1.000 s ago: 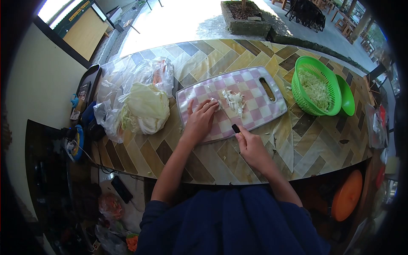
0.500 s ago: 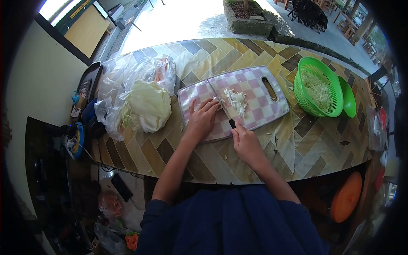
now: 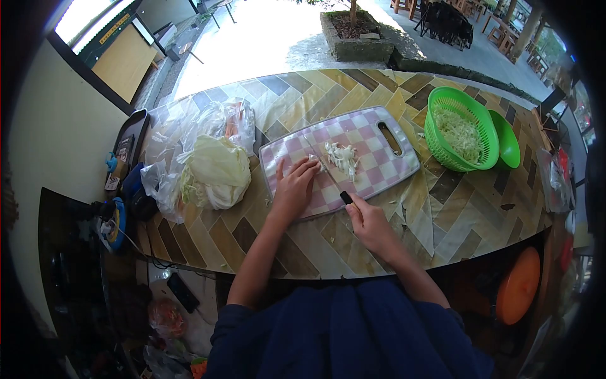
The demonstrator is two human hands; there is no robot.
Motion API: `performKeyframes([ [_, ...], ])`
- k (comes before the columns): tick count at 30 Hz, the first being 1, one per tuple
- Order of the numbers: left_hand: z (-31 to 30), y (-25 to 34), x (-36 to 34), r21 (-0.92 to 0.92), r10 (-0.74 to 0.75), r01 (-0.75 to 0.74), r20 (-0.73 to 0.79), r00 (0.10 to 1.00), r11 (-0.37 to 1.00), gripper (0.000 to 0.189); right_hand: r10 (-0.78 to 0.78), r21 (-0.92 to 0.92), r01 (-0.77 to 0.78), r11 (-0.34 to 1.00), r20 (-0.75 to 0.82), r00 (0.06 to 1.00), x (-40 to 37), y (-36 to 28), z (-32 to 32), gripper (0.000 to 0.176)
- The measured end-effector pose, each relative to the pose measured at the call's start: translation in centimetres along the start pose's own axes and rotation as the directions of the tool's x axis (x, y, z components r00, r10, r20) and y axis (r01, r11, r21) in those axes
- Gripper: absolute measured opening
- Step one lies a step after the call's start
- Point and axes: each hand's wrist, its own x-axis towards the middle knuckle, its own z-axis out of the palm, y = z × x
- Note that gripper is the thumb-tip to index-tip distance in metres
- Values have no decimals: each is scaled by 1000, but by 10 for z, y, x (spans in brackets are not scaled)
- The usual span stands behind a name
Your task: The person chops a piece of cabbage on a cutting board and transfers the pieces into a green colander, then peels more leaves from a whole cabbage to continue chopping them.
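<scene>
thin white shreds (image 3: 341, 159) lie heaped. the left hand (image 3: 296, 189) covers a pale piece (image 3: 319, 163), grip unclear; the right hand (image 3: 371, 226) clasps a knife (image 3: 345, 197).

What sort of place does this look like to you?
Probably an open-air eatery's food counter: a cutting board with a knife, a green basket of shredded vegetable, and wooden stools beyond.

Cutting board (image 3: 372, 155) (pink-and-white checks)
</scene>
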Motion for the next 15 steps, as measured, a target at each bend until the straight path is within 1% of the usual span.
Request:
performKeyframes([
  [2, 0, 0, 0, -5, 3, -3, -6, 1000, 1000, 26, -48, 9, 48, 999, -50, 998, -2, 10, 7, 34],
  [8, 0, 0, 2, -56, 7, -7, -14, 1000, 998, 26, -51, -21, 50, 999, -3, 999, 1, 3, 0, 32],
  [11, 1, -2, 2, -74, 16, -17, -14, 1000, 997, 25, -9, -59, 12, 998, 46, 999, 4, -6, -5, 32],
  [15, -1, -2, 3, -89, 5, -6, -10, 1000, 996, 25, -13, -64, 16, 998, 48, 999, 9, -4, -2, 27],
])
